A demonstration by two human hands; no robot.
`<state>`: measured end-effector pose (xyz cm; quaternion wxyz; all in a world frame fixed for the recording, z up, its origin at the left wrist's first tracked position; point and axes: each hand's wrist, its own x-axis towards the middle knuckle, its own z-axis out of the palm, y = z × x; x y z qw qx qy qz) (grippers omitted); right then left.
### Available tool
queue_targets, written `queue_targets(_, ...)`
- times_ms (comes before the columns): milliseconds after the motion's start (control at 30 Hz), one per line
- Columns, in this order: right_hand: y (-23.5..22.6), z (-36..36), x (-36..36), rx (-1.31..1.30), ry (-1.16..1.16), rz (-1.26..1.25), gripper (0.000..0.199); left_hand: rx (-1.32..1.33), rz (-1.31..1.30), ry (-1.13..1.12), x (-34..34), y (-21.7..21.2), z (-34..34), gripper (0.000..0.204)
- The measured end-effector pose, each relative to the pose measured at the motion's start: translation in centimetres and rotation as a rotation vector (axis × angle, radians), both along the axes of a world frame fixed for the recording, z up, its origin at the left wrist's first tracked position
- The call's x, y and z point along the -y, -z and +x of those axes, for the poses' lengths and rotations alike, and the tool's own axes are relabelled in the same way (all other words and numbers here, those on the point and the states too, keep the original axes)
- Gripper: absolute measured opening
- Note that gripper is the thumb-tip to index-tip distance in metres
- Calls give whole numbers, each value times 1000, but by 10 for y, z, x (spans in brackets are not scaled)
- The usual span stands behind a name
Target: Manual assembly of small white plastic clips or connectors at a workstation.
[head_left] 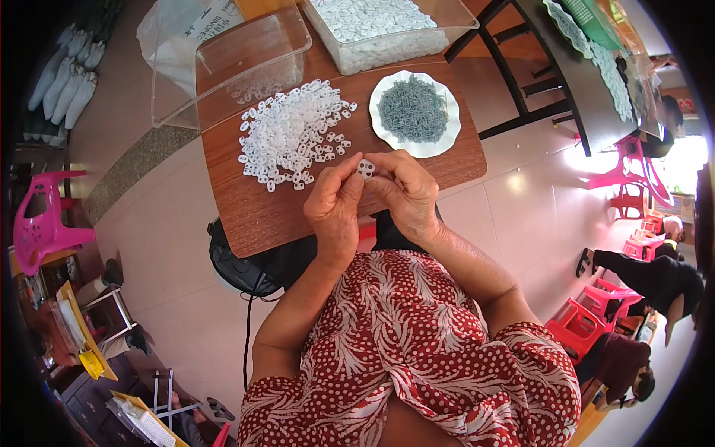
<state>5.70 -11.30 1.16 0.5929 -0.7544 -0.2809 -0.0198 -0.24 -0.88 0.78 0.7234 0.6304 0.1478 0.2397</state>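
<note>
The small white plastic piece (365,168) sits pinched between the fingertips of both our hands, held up just above the near part of the wooden tabletop (253,216). Starting at the left, an empty clear plastic tub (223,56) rests at the far left corner, and a loose heap of white pieces (290,134) spreads across the tabletop just in front of it. Our left hand (335,205) has its fingers curled in, thumb and forefinger closed on the left edge of the piece. Our right hand (406,190) mirrors it, its fingers (387,165) closed on the right edge, so the piece lies between the two sets of fingertips. Beyond our right hand stands a white plate (447,130) of small grey parts, and behind it a second clear tub (387,33) filled with white pieces.
</note>
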Motion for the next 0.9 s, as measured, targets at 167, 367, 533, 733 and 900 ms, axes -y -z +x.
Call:
queue_targets(167,-1,2,-3,182,-7,26,33,43,60,-46,3,-3,-2,21)
queue_targets(367,3,2,-3,240,-19,41,30,10,34,-34,2,0,-7,21)
queue_targets(533,-2,0,-5,155,-24,18,29,13,9,-12,-3,-2,-10,21)
queue_targets(733,-5,-5,-7,90,-65,29,34,29,27,2,-10,-7,-14,24)
queue_targets(900,-4,-5,-6,23,-73,73,30,30,25,-5,-11,-11,-13,24)
